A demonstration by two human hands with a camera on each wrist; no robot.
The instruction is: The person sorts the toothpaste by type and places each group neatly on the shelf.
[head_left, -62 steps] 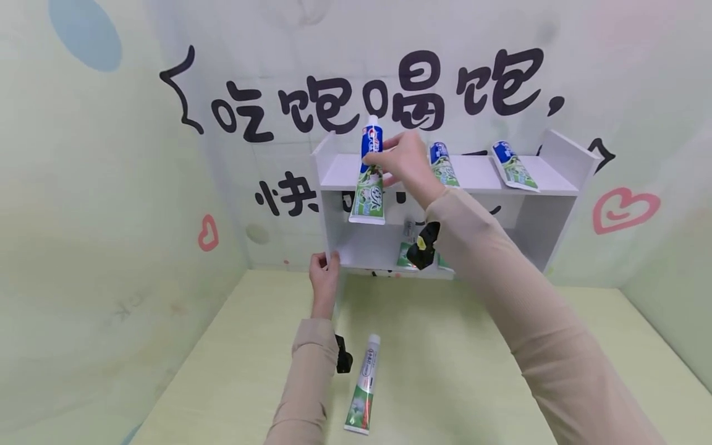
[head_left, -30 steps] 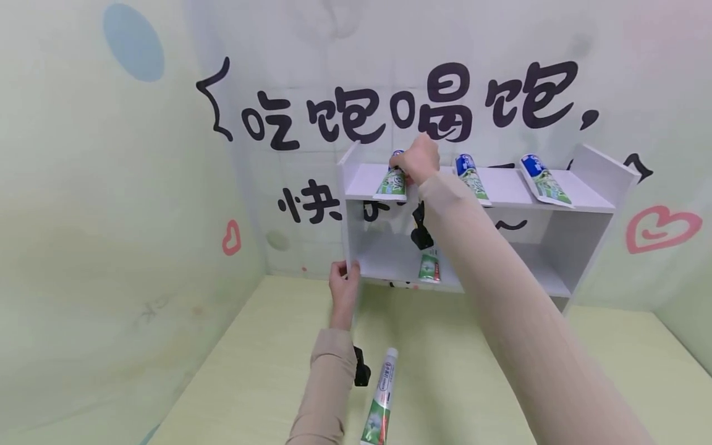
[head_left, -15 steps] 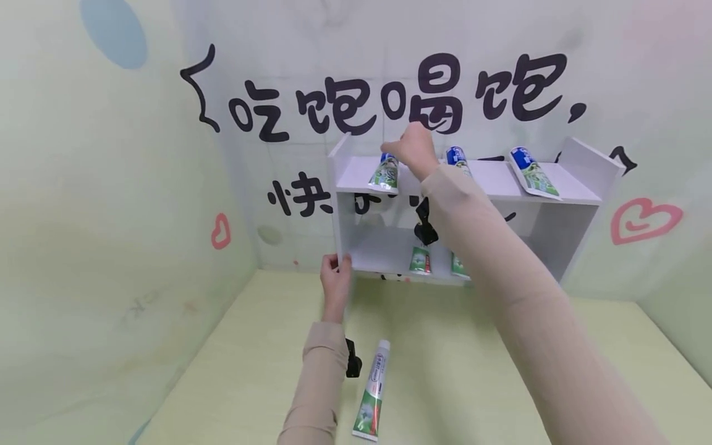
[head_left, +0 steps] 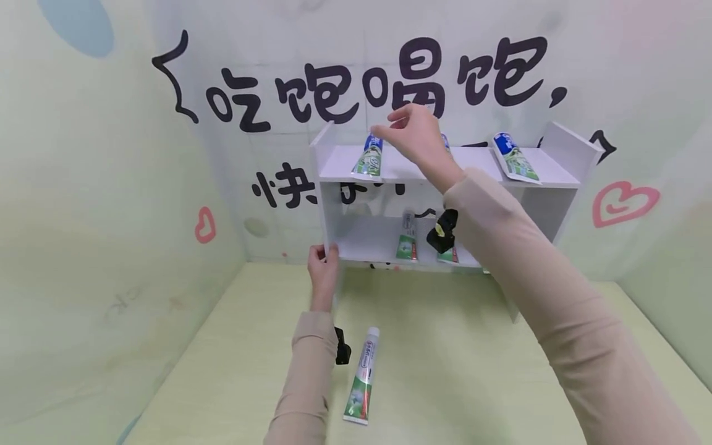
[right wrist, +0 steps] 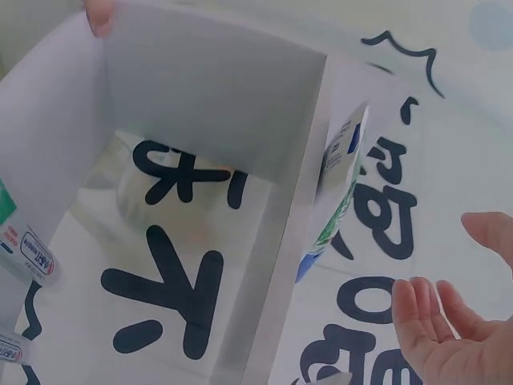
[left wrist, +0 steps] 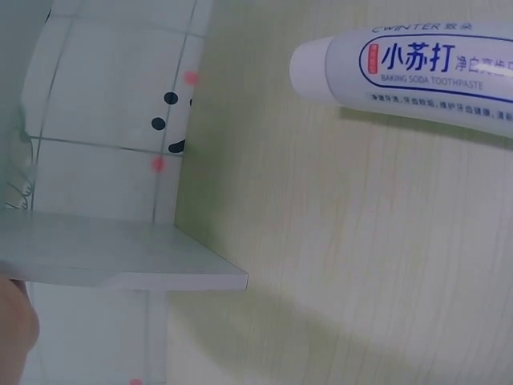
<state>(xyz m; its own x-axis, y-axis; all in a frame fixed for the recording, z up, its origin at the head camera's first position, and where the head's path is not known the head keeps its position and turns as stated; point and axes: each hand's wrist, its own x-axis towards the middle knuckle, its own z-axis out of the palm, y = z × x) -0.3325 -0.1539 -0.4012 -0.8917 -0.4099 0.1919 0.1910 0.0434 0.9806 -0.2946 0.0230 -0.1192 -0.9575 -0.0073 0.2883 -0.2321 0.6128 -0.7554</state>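
Observation:
My right hand (head_left: 417, 136) is above the left end of the upper board, its fingers loosely bent with nothing between them. Just below lies a blue-and-green toothpaste tube (head_left: 369, 161), cap end toward the wall. In the right wrist view, a gap separates the hand (right wrist: 453, 325) from that tube (right wrist: 341, 188). My left hand (head_left: 324, 272) grips the left side panel of the white shelf unit (head_left: 327, 207), thumb at its front edge. Part of that hand (left wrist: 16, 329) shows beside the panel in the left wrist view.
Another blue-and-green tube (head_left: 514, 157) lies at the upper board's right; a third (head_left: 446, 143) is mostly behind my right hand. White-and-green tubes (head_left: 408, 238) lie on the lower board, partly hidden by my arm. A baking soda toothpaste tube (head_left: 361, 380) lies on the table (head_left: 445, 358).
My right hand brought the blue-and-green toothpaste tube down onto the upper board's left end, let go and drew up off it. The left hand has kept its place on the side panel.

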